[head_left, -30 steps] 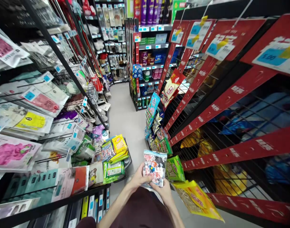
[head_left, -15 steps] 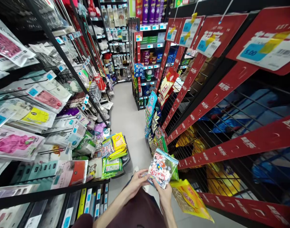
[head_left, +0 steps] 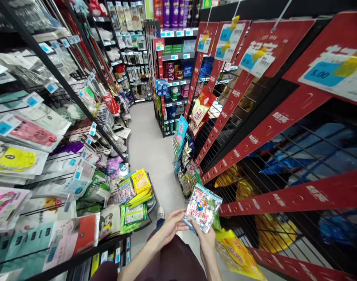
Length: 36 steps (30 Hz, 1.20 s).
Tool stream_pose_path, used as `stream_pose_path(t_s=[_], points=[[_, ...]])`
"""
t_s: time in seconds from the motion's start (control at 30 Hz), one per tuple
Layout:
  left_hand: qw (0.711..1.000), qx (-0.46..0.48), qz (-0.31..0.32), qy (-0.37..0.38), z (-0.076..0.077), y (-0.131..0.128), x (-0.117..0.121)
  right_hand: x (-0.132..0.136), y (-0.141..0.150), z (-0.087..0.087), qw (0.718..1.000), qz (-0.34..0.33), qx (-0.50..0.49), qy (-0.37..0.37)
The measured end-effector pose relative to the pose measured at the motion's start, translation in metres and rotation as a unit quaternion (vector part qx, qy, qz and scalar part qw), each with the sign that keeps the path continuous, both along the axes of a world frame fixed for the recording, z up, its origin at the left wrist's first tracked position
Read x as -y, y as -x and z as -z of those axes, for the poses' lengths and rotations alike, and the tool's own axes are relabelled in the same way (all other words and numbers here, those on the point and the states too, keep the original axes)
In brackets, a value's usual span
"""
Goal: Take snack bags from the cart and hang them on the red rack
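Low in front of me, my right hand [head_left: 207, 239] grips the lower edge of a colourful plastic snack packet [head_left: 203, 208]. The packet has a blue top strip, red lettering and a cartoon figure on its front. My left hand [head_left: 173, 226] is at the packet's lower left edge, its fingertips closed on that edge. Just behind the packet shows part of a green packet [head_left: 216, 222]. To the right of my right hand, a yellow snack bag [head_left: 237, 255] hangs tilted beside the rack.
Red price strips [head_left: 283, 197] run along the black wire rack [head_left: 266, 156] on my right. At left, a basket [head_left: 152, 206] holds yellow and green packets [head_left: 141, 181] below hanging goods. A grey floor aisle [head_left: 147, 136] leads to stocked shelves [head_left: 175, 56].
My view has shifted slightly, and the left shelves have slid leftward. The packet is turned more squarely towards me, still between my hands. A shoe has come into view on the floor.
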<state>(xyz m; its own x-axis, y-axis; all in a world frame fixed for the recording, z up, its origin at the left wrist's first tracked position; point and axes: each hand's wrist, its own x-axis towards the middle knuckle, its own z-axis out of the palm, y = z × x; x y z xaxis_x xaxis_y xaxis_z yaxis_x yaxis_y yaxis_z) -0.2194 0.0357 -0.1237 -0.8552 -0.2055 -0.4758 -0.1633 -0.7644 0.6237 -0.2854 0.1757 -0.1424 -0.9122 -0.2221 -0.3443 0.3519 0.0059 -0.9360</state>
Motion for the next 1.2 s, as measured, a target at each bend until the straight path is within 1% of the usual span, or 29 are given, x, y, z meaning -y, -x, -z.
stream_pose_path(t_s=[0.1, 0.2, 0.33, 0.43, 0.5, 0.57, 0.67, 0.8, 0.87, 0.97, 1.1, 1.2], points=[[1.0, -0.006, -0.01, 0.003, -0.004, 0.011, 0.026, 0.03, 0.012, -0.011, 1.0, 0.004, -0.006, 0.003], [0.999, -0.016, -0.036, 0.003, -0.007, 0.015, 0.055, 0.065, 0.021, -0.022, 1.0, -0.008, -0.024, -0.004], [0.998, -0.012, -0.069, -0.001, -0.004, 0.014, 0.091, 0.106, 0.027, -0.03, 0.997, -0.039, -0.047, -0.037], [0.997, -0.009, -0.079, 0.008, 0.0, 0.015, 0.115, 0.13, 0.031, -0.034, 0.995, -0.078, -0.048, -0.041], [0.996, -0.011, -0.081, 0.017, 0.003, 0.017, 0.13, 0.142, 0.035, -0.036, 0.993, -0.105, -0.039, -0.023], [0.997, -0.014, -0.074, 0.031, 0.006, 0.019, 0.146, 0.151, 0.039, -0.037, 0.993, -0.118, -0.028, -0.011], [0.997, -0.018, -0.043, 0.056, 0.008, 0.021, 0.17, 0.16, 0.049, -0.039, 0.995, -0.1, -0.026, 0.007], [0.995, -0.013, 0.003, 0.098, 0.004, 0.022, 0.197, 0.168, 0.067, -0.046, 0.996, -0.012, -0.046, 0.08], [0.994, -0.014, 0.022, 0.107, 0.001, 0.023, 0.206, 0.172, 0.075, -0.051, 0.994, 0.008, -0.05, 0.097], [0.995, -0.009, 0.025, 0.092, -0.001, 0.026, 0.211, 0.181, 0.082, -0.056, 0.991, 0.042, -0.055, 0.117], [0.998, 0.002, 0.004, 0.062, 0.001, 0.033, 0.206, 0.19, 0.085, -0.061, 0.984, 0.047, -0.014, 0.17], [0.999, -0.003, -0.009, 0.033, 0.002, 0.038, 0.198, 0.193, 0.088, -0.061, 0.982, 0.06, -0.008, 0.182]])
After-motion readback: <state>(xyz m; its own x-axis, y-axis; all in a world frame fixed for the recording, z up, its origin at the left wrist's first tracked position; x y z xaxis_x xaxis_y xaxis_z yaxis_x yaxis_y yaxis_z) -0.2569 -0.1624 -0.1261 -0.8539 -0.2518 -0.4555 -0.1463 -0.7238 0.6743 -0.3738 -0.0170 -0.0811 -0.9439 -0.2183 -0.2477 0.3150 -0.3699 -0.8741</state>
